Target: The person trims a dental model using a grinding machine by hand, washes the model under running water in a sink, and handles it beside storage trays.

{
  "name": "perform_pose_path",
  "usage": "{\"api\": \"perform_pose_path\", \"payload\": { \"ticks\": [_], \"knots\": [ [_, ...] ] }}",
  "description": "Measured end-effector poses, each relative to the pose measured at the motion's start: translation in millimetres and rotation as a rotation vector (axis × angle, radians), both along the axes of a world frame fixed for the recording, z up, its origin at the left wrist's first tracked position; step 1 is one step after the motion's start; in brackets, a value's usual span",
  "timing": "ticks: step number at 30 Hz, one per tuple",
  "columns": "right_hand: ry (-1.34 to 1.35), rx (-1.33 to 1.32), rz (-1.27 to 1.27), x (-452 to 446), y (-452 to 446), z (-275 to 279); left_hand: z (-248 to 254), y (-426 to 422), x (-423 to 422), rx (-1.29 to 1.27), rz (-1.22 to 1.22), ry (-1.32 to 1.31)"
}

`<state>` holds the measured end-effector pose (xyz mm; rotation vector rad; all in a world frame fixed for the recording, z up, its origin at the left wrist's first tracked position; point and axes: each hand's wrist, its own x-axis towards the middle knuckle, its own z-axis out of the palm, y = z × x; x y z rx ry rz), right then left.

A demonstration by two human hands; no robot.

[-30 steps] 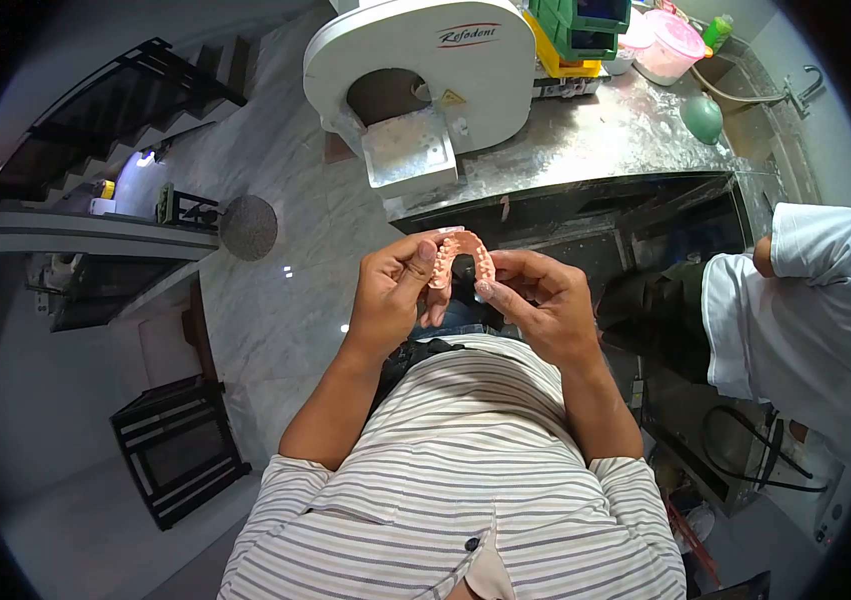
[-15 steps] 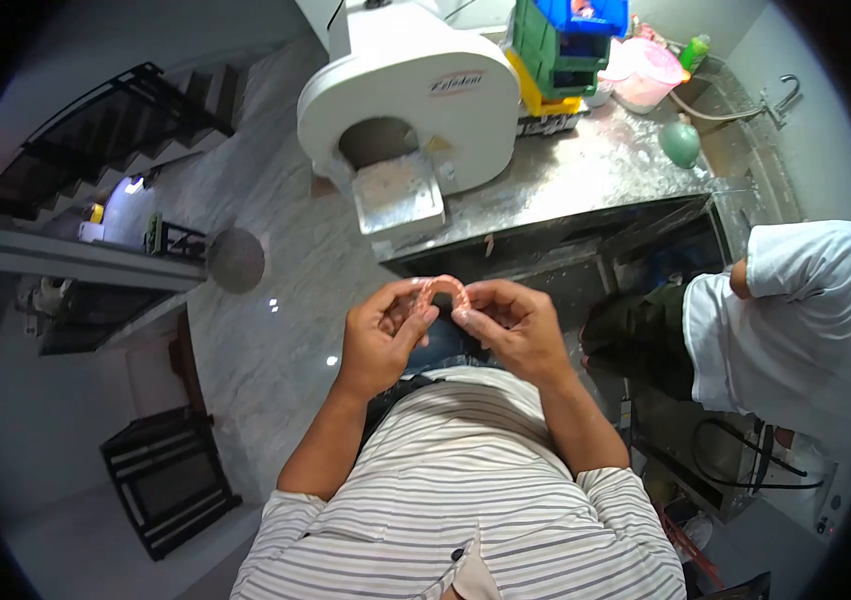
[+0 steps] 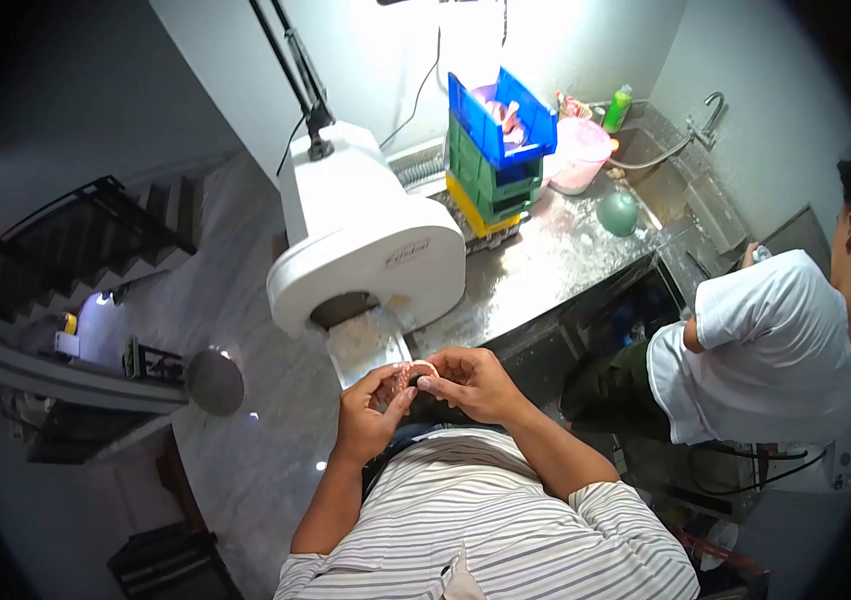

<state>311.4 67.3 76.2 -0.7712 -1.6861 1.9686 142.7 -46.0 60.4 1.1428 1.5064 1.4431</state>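
Observation:
A pink horseshoe-shaped dental model is held up in front of my striped shirt, between both hands. My left hand grips its left side with thumb and fingers. Its right side is pinched by my right hand. The fingers cover much of the model, and its open end points down toward my body. Just beyond the hands is the metal tray of a white machine with a dark round opening.
Stacked blue, green and yellow bins stand behind the machine. Right of them are a pink tub, a green bowl, a green bottle and a sink with a tap. A person in a white shirt stands at right.
The view has tilted up, bringing more of the wall, bins and sink into sight. Both hands, still holding the pink model, now appear lower and closer to the machine's tray.

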Motion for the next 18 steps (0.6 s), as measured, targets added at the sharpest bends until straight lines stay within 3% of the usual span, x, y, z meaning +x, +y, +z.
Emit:
{"api": "perform_pose_path", "payload": {
  "ticks": [7,12,15,18],
  "knots": [
    [0.012,-0.045,-0.13,16.5,42.7,-11.2,4.3,46.8,-15.0,-0.03,-0.135,0.083],
    [0.028,0.046,-0.317,55.6,105.9,6.0,14.6,71.8,-16.2,-0.053,-0.04,0.023],
    [0.101,0.338,-0.474,67.9,175.6,46.8,33.7,86.5,-13.3,-0.019,0.034,0.014],
    [-0.063,0.826,-0.508,58.4,222.8,126.4,42.6,92.9,-9.6,0.168,0.223,0.084]
  ]
}}
